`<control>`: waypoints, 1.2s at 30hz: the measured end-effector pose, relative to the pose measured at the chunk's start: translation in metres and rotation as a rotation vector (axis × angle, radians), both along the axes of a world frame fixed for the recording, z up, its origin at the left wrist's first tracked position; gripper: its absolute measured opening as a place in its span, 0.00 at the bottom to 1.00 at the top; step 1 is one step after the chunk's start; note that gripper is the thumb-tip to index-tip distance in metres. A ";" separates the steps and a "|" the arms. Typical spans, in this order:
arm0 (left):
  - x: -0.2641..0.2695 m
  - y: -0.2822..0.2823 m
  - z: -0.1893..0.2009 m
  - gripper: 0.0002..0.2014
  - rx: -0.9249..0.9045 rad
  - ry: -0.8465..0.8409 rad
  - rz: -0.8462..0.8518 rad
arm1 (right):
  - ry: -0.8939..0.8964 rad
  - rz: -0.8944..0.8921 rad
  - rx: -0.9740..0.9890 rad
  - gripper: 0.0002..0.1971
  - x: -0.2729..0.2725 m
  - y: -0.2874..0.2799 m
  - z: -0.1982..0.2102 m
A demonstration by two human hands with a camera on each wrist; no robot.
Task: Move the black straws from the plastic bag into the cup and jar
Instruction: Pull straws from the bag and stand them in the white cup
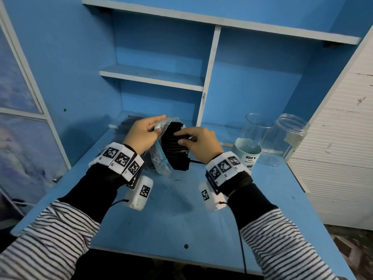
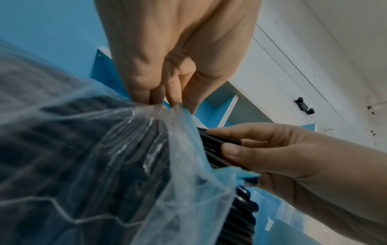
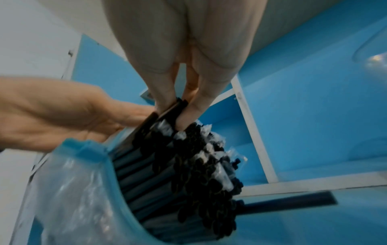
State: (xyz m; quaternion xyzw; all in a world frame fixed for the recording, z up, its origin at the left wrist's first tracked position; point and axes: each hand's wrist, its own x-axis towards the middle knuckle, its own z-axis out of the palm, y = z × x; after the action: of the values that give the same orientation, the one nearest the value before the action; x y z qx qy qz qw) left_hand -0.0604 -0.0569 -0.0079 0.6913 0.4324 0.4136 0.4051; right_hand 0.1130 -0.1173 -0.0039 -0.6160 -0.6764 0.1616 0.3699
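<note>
The desk (image 1: 181, 219) has open surface in front; the back wall and a shelf divider (image 1: 207, 77) bound it behind. The jar (image 1: 286, 138) and cup (image 1: 247, 152) stand right, well apart from the bag (image 1: 161, 164). Step in hand: extraction. Left hand (image 1: 141, 134) pinches the bag's mouth; right hand (image 1: 199, 142) pinches about 2 straws (image 1: 175, 146) — next, draw them clear rightward.

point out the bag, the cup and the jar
bag (image 1: 161, 168), head view, on its clear lower end by the blue strip.
cup (image 1: 247, 154), head view, on its pale printed wall.
jar (image 1: 286, 138), head view, on its clear side wall.
</note>
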 end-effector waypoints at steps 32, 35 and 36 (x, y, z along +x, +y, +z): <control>0.003 -0.001 0.001 0.23 0.039 0.139 0.004 | 0.483 0.139 -0.018 0.11 0.029 0.000 -0.021; 0.005 -0.001 0.000 0.22 0.032 0.110 0.007 | 0.425 0.150 -0.033 0.11 0.023 0.001 -0.023; 0.005 -0.001 0.000 0.22 0.030 0.107 0.011 | 0.427 0.141 -0.037 0.11 0.020 0.002 -0.024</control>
State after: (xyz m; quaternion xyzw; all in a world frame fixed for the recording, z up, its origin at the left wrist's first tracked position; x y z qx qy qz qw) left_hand -0.0550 -0.0574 -0.0082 0.7160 0.4511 0.3845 0.3688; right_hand 0.1334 -0.1155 -0.0278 -0.5258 -0.6209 0.3261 0.4813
